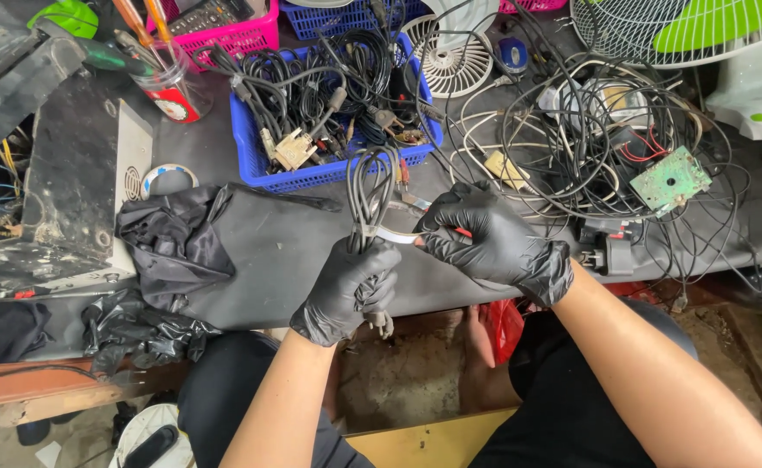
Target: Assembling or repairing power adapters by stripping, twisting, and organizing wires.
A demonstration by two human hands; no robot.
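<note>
My left hand (350,290), in a black glove, grips a folded bundle of black cable (369,186) whose loops stick up above the fist. A plug end hangs below the fist. My right hand (485,238), also gloved in black, pinches a white strip (395,235) that runs across to the bundle, and a red-handled tool shows under its fingers. Both hands are over the front edge of a dark work table (294,260).
A blue basket (251,147) full of cables stands behind the hands. Tangled wires and a green circuit board (671,179) lie at the right. A black cloth (177,243), a grey metal case (69,191), pink basket (242,35) and fan parts (450,56) surround them.
</note>
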